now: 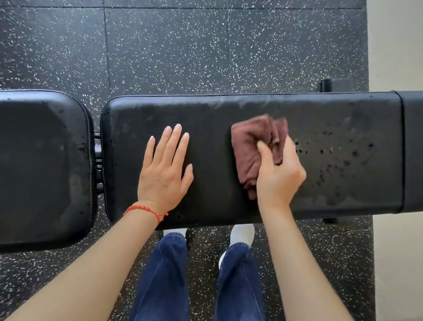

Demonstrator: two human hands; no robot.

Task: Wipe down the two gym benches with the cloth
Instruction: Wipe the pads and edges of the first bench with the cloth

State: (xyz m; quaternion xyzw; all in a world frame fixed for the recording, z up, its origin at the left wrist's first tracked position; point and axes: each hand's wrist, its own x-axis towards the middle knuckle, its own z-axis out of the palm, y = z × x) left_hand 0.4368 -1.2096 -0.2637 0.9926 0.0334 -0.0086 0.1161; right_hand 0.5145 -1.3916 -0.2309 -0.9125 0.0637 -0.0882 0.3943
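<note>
Right hand (280, 174) clenched on bunched cloth (253, 148) mid-bench (203, 112), left hand (163, 172) flat & empty just left of cloth; risk: wad too balled up, skips droplets (338, 154) right of cloth, leaves streaks.

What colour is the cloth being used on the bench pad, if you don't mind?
The cloth is a reddish brown, seen in the head view.

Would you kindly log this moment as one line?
left hand flat on black padded bench | right hand wiping with bunched maroon cloth
</note>
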